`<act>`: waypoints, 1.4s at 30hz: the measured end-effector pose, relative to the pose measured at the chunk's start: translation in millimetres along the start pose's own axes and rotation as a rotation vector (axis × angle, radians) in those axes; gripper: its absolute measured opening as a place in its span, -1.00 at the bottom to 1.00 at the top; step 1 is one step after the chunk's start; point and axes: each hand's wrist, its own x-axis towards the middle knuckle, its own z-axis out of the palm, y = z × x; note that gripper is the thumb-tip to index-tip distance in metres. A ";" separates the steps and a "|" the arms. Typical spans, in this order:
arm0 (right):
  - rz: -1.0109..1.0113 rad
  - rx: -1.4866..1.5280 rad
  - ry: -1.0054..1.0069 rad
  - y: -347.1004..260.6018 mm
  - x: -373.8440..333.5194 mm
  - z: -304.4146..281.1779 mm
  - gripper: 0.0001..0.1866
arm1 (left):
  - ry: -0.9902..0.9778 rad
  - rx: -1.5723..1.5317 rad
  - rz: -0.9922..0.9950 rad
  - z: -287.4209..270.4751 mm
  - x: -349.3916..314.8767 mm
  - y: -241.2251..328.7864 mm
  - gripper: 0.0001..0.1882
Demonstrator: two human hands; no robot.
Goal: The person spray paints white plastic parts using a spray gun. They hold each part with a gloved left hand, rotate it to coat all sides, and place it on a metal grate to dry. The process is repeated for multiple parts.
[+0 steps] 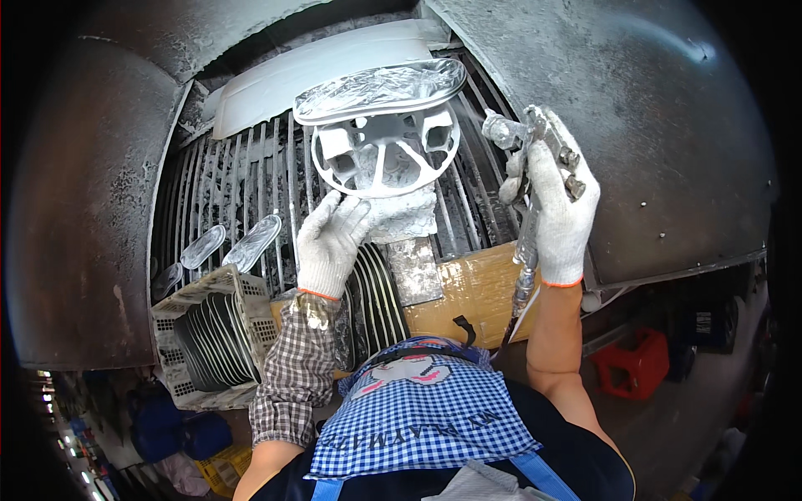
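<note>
You have your gloved hands apart. Your right hand (568, 204) is closed around a spray gun (505, 131) by the right edge of the slatted grate (251, 159). Your left hand (328, 250) has its fingers at the near rim of a white spoked wheel (380, 167) over the grate's middle; whether it grips cannot be told. A silvery oval piece (380, 92) lies across the wheel's far side. Smaller silvery ovals (253, 242) sit toward the grate's near-left corner, beside a plastic crate (252, 305) of dark panels (219, 338).
</note>
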 end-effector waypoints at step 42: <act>0.080 0.009 0.025 -42.2 -43.6 -15.1 -0.47 | -0.017 -0.022 -0.024 1.1 9.4 -13.1 -0.35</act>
